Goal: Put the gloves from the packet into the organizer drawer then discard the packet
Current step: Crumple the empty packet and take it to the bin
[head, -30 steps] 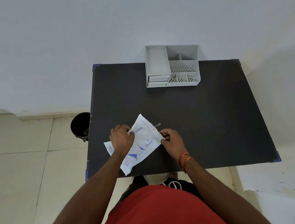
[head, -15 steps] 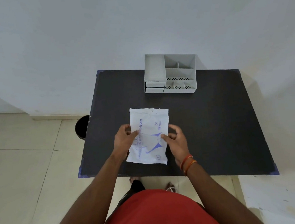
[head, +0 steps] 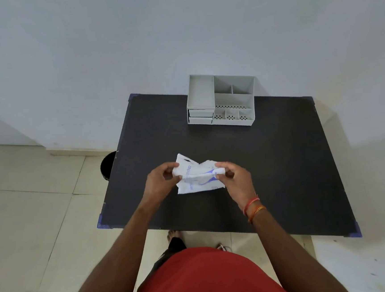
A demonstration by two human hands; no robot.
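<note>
Gripping the glove packet at both sides, above the table

Both hands hold a white packet [head: 197, 176] with blue print over the near-middle of the black table [head: 282, 173]. Left hand [head: 161, 181]: thumb and fingers pinch the packet's left edge. Right hand [head: 235, 177]: thumb and curled fingers pinch the right edge. The packet is crumpled and bowed between the two grips; its far left corner sticks up past the left hand. Cannot tell whether the packet is torn open, and no glove shows outside it.

Grey organizer [head: 221, 100] stands at the table's far edge against the wall, well apart from the hands. Its two small drawers [head: 200, 116], stacked at the front left, appear closed. Open compartments on top and at the right.

Black bin [head: 107, 165] on the tiled floor, just beside the table's left edge, partly hidden by it. Orange and red bands [head: 252, 207] on the right wrist. Red shirt [head: 205, 282] fills the bottom of the view.
</note>
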